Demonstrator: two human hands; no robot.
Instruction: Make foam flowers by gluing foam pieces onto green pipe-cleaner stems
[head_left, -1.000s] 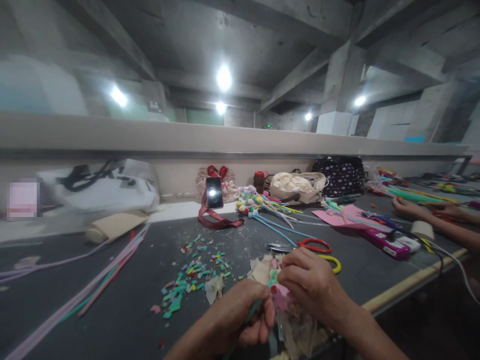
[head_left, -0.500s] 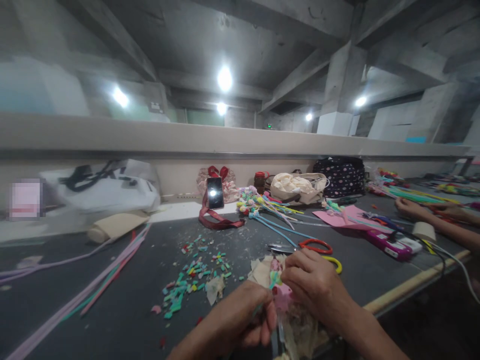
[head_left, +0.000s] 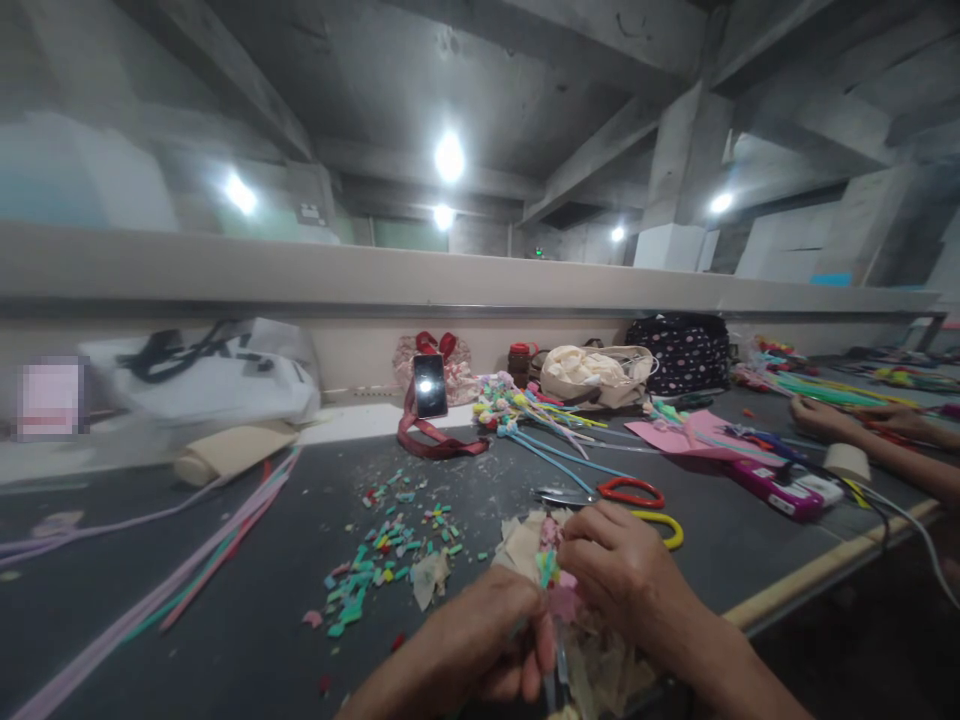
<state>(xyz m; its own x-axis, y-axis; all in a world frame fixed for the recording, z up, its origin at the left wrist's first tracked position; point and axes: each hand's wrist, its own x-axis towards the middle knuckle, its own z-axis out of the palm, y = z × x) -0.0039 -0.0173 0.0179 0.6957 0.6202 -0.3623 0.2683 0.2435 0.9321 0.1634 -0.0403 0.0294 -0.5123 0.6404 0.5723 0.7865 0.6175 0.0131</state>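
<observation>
My left hand (head_left: 480, 640) is closed around a thin stem at the near table edge. My right hand (head_left: 626, 575) pinches a small pink and multicoloured craft piece (head_left: 555, 585) at the top of that stem. Both hands meet over a heap of beige paper scraps (head_left: 525, 545). Scissors with red and yellow handles (head_left: 630, 495) lie just beyond my right hand.
Coloured bits (head_left: 382, 555) litter the dark table (head_left: 225, 620). Long pastel stems (head_left: 195, 560) lie to the left. A phone (head_left: 430, 385), finished stick flowers (head_left: 517, 410), bags (head_left: 600, 372) and a pink sheet (head_left: 697, 435) sit farther back. Another person's hands (head_left: 832, 420) work at the right.
My hands have shifted slightly lower and toward me with the craft piece, and my right fingers have turned on it. Everything else stays put.
</observation>
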